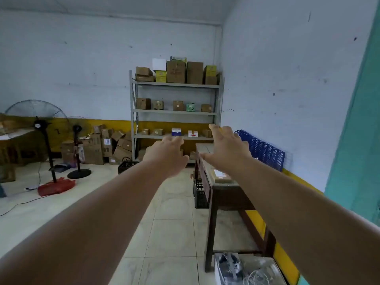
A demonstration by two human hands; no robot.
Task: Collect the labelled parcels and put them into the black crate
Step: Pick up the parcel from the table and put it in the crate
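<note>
Both my arms stretch out in front of me, left hand [167, 155] and right hand [226, 148] empty, fingers spread and relaxed, gripping nothing. Landmark is the dark wooden table [222, 194] along the right wall. On its top, just past my right wrist, lies a flat brown parcel with a label [221, 175]. Tucked under the table's near-left edge sits a black crate [200, 195]; another black crate [126, 166] stands on the floor well left of the table. Beyond the table's far end, the grey shelf rack [174, 112] holds plenty of small boxes. By my reckoning nothing's collected yet; the whole job lies ahead.
</note>
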